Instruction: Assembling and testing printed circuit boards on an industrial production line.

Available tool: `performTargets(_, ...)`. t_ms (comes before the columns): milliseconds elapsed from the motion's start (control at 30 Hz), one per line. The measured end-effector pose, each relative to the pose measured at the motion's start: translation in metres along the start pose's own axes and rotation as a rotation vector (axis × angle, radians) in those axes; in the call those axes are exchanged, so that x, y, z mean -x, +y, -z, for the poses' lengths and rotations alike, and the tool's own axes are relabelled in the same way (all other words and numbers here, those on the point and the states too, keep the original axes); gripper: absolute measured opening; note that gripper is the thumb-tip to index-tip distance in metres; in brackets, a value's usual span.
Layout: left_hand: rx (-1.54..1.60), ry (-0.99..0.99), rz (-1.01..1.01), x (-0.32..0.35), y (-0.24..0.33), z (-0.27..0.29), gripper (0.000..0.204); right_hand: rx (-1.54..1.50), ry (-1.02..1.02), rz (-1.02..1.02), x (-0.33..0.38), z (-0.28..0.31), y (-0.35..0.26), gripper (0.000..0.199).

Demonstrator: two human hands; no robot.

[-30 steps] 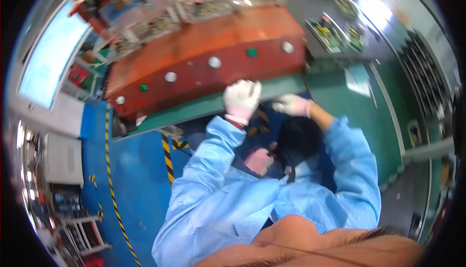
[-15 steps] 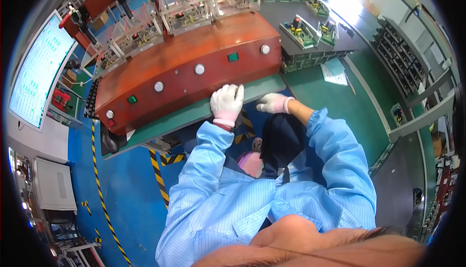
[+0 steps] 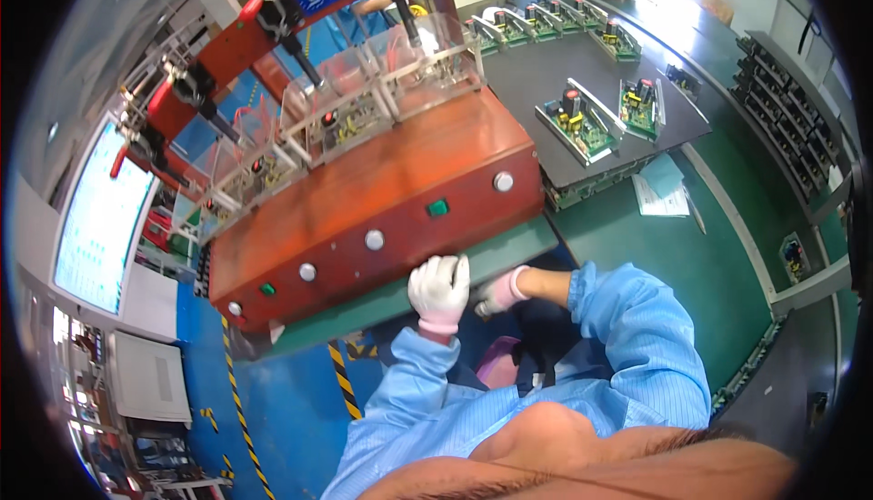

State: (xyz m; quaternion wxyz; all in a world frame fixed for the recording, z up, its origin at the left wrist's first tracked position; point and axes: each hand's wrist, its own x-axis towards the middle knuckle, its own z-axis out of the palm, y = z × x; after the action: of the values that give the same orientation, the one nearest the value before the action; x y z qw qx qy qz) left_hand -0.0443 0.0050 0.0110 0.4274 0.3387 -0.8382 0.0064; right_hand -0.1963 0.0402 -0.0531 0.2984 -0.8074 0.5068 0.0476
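The red-brown test console (image 3: 364, 200) is taking up the middle of the view, a long slope-fronted cabinet sitting on the green bench (image 3: 637, 255), and everything else is placing itself around it. Judging by its bulk and its rigid panels, it is looking heavy and stiff, a fixture not to be lifted; any contact is best taken at its lower front edge or on its round silver buttons (image 3: 374, 240) and green square buttons (image 3: 437, 208), which are sitting along the sloped front face. On top of the console, clear plastic guards (image 3: 382, 91) are covering the test bays, and they are looking hard but easily cracked, so gripping them would be unwise; red-handled toggle clamps (image 3: 273, 18) are standing above the console on its rear frame. To the left of the console a lit monitor (image 3: 100, 218) is glowing. To the right of the console, green circuit boards (image 3: 582, 123) are lying on a dark mat; these are appearing light, rigid and fragile, best held by their edges. Just below the console's front edge, the left hand (image 3: 439, 293), in a white glove, is resting with fingers loosely spread on the bench lip, holding nothing. Beside it, further right along that lip, the right hand (image 3: 500, 293), also gloved, is curling partly under the bench edge, and I cannot tell whether it is holding anything.
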Motion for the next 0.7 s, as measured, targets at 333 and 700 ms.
performTargets(333,0.038,-0.026,0.040,0.003,0.000,-0.006,0.012,-0.298,-0.230,-0.019,0.025,0.023,-0.010,0.040)
performTargets(700,-0.005,0.005,0.040,0.002,0.004,-0.003,0.016,-0.214,-0.243,-0.034,0.014,0.014,-0.016,0.039)
